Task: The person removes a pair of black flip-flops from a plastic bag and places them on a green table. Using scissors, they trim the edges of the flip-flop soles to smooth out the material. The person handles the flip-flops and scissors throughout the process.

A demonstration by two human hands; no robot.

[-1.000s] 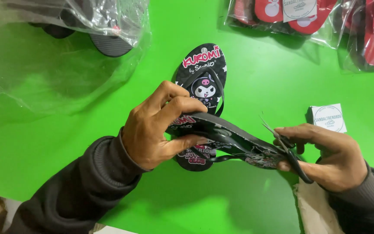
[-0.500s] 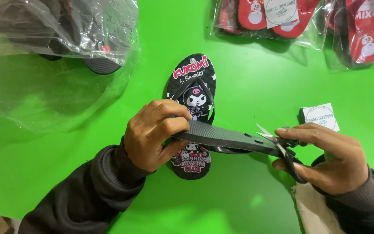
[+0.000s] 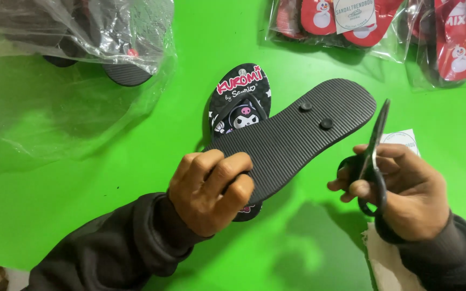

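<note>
My left hand [image 3: 211,191] grips the heel of a black flip-flop [image 3: 297,134], held sole-up, its ribbed underside and two strap plugs showing. Under it on the green table [image 3: 82,194] lies a second black flip-flop [image 3: 238,102] with a cartoon print, face up and partly covered. My right hand [image 3: 405,188] holds black scissors [image 3: 376,145] upright, blades closed and pointing up, just right of the sole and not touching it.
A crumpled clear plastic bag [image 3: 76,48] with dark sandals lies at the upper left. Bagged red sandals [image 3: 362,21] line the top right edge. A small white label [image 3: 403,140] sits behind my right hand. A white cloth [image 3: 384,264] is at the lower right.
The flip-flop has turned from edge-on to sole-up and risen over the printed one. My right hand has pulled the scissors away from it and raised them upright.
</note>
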